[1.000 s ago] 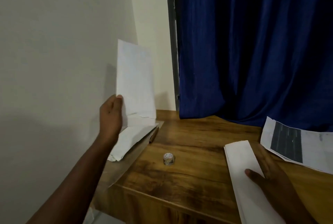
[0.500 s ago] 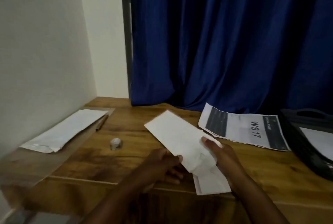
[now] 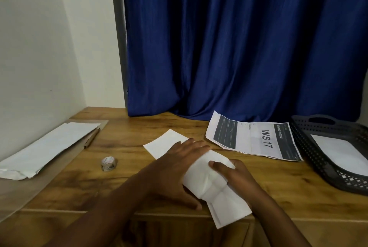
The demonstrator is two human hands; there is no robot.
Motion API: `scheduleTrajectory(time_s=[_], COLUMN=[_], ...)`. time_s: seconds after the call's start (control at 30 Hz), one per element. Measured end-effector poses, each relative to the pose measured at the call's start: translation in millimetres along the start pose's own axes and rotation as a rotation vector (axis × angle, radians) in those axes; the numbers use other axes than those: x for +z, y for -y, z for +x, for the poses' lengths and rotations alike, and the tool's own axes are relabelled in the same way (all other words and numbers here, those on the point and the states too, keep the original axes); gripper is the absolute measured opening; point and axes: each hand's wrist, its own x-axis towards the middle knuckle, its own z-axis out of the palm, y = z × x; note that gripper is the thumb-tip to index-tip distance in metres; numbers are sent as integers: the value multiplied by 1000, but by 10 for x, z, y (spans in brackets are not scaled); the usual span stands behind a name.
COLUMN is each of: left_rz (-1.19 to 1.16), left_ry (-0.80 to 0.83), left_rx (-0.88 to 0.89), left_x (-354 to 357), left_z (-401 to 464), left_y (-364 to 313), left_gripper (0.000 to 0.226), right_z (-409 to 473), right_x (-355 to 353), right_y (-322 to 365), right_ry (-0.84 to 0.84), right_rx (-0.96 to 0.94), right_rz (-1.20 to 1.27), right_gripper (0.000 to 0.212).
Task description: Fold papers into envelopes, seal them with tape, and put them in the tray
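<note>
A long folded white paper (image 3: 207,183) lies slantwise on the wooden table (image 3: 83,185), its near end hanging past the front edge. My left hand (image 3: 179,165) lies flat across its middle, fingers straight, pressing it down. My right hand (image 3: 233,175) grips the paper's right side, thumb on top, and the sheet bulges up there. A small roll of tape (image 3: 108,164) stands to the left of the paper. The dark perforated tray (image 3: 326,169) sits at the right edge with a white sheet (image 3: 342,153) inside.
A stack of white papers (image 3: 45,151) rests on a brown board at the left, beside the wall. A printed sheet marked "WS 17" (image 3: 256,139) lies between the folded paper and the tray. A blue curtain hangs behind the table.
My left hand let go of the sheet at the left stack and came over onto the folded paper. The paper's far end now lies flat on the table under that hand.
</note>
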Motion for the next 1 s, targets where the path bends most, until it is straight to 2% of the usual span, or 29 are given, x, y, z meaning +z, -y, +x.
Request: scheduleTrajectory(time_s=[0.2, 0.33, 0.5, 0.57, 0.67, 0.8, 1.0], left_rz=[-26, -67, 58, 138, 210, 218, 221], left_ry=[71, -30, -183, -189, -217, -247, -232], left_rx=[-30, -90, -50, -39, -12, 16, 9], left_x=[134, 255, 302, 306, 318, 286, 284], left_z=[319, 358, 288, 280, 289, 269, 256], left_y=[148, 207, 271, 271, 265, 243, 233], left_gripper=[128, 130, 126, 127, 127, 123, 122], right_z=[-26, 28, 98, 115, 130, 150, 111], right_x=[-44, -72, -75, -67, -16, 21, -41], right_y=[-17, -47, -55, -92, -147, -172, -86], right_ry=[-14, 17, 22, 37, 72, 59, 163], right_rx=[34, 26, 6, -1, -40, -55, -45], right_rz=[171, 115, 83, 73, 27, -14, -71], right_gripper=[14, 15, 19, 19, 4, 11, 10])
